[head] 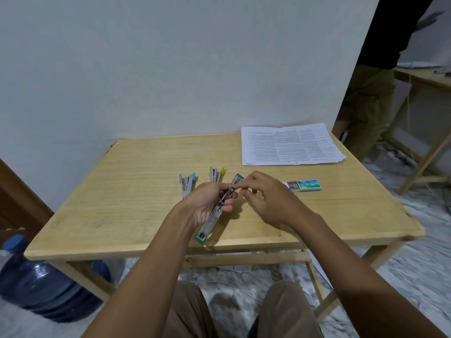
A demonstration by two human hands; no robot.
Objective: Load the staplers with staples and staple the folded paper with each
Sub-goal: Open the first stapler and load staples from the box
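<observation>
Green stapler opened in left hand | staple box slid open

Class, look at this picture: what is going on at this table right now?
A seated person holds an opened green stapler in the left hand, while the right hand pinches at its upper end, apparently loading staples. A blue stapler and a yellow stapler lie opened on the table. A staple box sits to the right, and printed paper lies at the far edge.
</observation>
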